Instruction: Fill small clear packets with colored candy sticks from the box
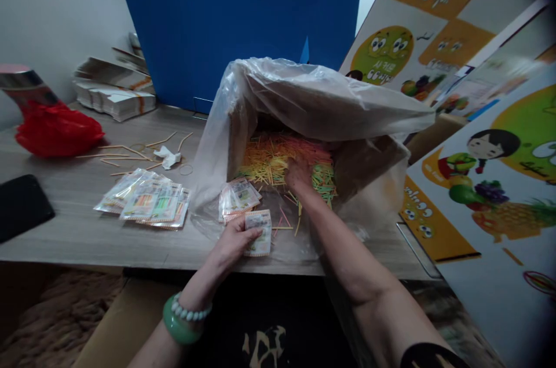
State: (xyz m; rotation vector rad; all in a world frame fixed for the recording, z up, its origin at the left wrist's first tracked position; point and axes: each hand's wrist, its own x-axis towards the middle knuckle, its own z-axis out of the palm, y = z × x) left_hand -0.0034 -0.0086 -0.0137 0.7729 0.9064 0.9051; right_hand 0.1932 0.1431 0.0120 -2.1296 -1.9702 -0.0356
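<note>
My left hand [234, 240] is closed on a small printed plastic packet [259, 233], thumb on its face, over the table's front edge. Just behind it lies a small pile of similar packets [238, 197] at the mouth of the plastic-lined cardboard box [237, 142]. My right hand [299, 174] reaches into this box, down among many thin coloured sticks [264, 153] in orange, yellow, pink and green. Its fingers are blurred and partly hidden, beside a pale yellow clump of sticks [280, 161]. Some loose sticks lie on the clear plastic below the opening.
Filled packets [152, 200] with coloured sticks are heaped on the left. Behind them lie tan sticks [124, 153], rubber bands and a crumpled white tissue [167, 157]. A red bag [58, 127], paper stacks [115, 98] and a dark flat object [24, 206] stand farther left; printed cartons [499, 182] rise at right.
</note>
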